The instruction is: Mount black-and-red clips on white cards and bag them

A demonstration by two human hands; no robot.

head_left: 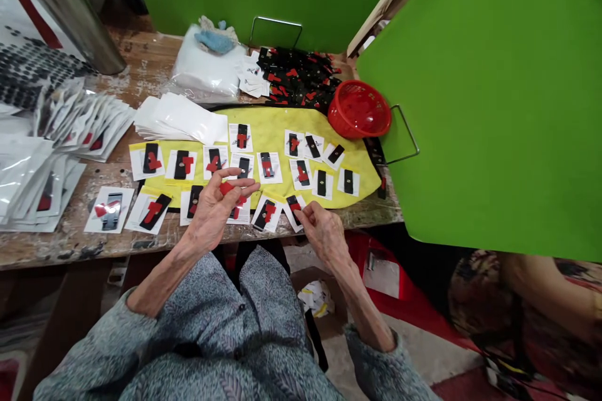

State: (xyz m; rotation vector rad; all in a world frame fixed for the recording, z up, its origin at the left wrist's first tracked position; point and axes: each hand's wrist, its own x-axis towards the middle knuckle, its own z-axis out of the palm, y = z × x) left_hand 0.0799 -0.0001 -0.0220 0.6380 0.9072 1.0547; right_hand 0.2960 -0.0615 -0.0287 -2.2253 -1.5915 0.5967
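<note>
My left hand (209, 210) is half closed over the cloth's front edge, its fingers stretched to the right and a small red piece (226, 188) held between thumb and fingers. My right hand (324, 232) pinches at a small red piece (296, 212) lying on a black strip-shaped piece (292, 201) on a white card. Left of it, another card (267, 215) carries a black piece with a red T-shaped piece. Rows of similar cards lie on the yellow cloth (277, 122); some on the right, such as the black piece (348, 181), bear no red piece.
A red plastic basket (360, 109) stands at the back right beside a heap of black and red pieces (301, 78). White sleeves (181, 118) and filled packets (32, 182) lie left. Green panels (493, 94) bound the back and right. Another person's arm (545, 288) shows lower right.
</note>
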